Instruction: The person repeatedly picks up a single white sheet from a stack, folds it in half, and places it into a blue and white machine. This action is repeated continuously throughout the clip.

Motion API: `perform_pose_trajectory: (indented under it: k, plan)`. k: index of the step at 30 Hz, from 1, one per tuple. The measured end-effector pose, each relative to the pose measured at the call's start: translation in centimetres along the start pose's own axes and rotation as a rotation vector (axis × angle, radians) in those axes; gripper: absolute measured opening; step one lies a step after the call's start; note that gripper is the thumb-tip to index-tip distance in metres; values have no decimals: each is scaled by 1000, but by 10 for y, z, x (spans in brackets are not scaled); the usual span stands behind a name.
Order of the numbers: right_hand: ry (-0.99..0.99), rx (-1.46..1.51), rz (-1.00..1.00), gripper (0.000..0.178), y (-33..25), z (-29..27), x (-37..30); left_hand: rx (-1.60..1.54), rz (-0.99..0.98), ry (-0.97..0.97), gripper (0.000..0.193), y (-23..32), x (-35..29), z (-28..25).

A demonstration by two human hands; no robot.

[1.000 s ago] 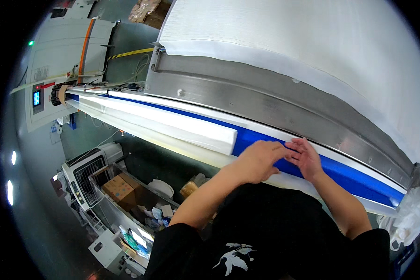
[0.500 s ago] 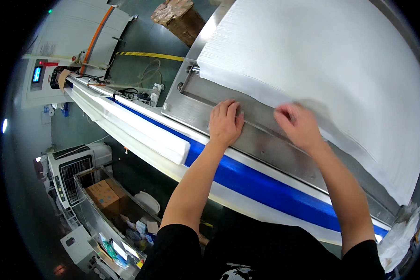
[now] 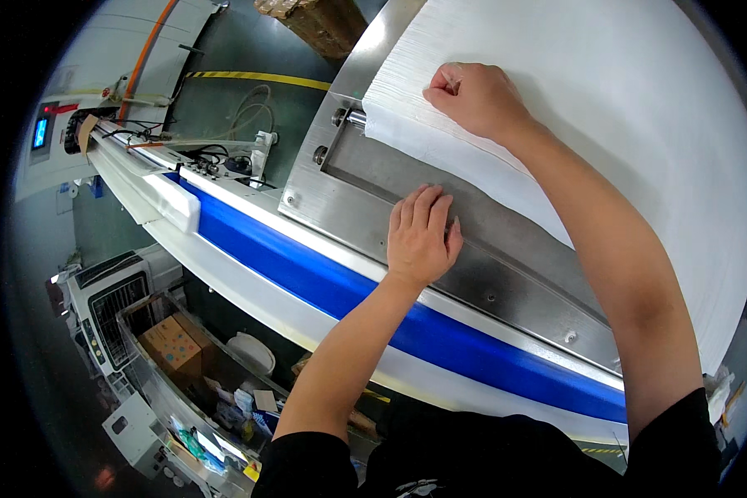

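Note:
My left hand [image 3: 423,236] lies on the ledge of the brushed metal table [image 3: 515,290], its fingers loosely bent and a little apart, holding nothing. Over the near left part of a broad white layered stack of thin sheets [image 3: 606,108] is my right hand [image 3: 481,100], thumb and fingers curled together in a pinch. Whatever may be between those fingertips is too small to make out. The stack's near edge hangs in a wavy line over the metal. Between me and the table runs a blue conveyor belt [image 3: 307,286], and a folded white strip [image 3: 174,203] rests toward its far left end.
A metal bin [image 3: 145,349] at lower left holds a cardboard box [image 3: 174,344] and loose packaging. Beside it stands a white air cooler [image 3: 116,299]. Far left is a white machine with a lit screen [image 3: 40,133]. A brown wrapped carton [image 3: 319,25] stands beyond the table.
My right hand has moved from the stack's near edge to farther over its top, still pinched. The white strip has travelled left along the blue belt. My left hand stays on the metal ledge.

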State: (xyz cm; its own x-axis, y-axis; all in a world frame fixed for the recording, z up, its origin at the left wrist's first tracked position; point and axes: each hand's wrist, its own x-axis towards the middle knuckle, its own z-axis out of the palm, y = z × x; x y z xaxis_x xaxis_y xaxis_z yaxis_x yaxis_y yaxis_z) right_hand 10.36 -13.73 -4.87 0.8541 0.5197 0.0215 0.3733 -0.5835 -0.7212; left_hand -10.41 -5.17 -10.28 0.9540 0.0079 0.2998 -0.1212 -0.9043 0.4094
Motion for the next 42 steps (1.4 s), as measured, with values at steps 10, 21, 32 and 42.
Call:
perform_pose_trajectory:
  k: [10, 21, 32, 42]
  plan:
    - [43, -43, -59, 19, 5, 3, 0, -62, -7, -10, 38, -3, 2, -2]
    - [180, -139, -156, 15, 18, 8, 4, 295, 117, 251, 50, -72, 98, -18]
    - [103, -114, -101, 19, 19, 1, 6, 311, 141, 259, 40, -78, 98, -21]
    - [80, 83, -58, 23, 14, -8, -8, 258, 413, 18, 37, -89, 101, -56]
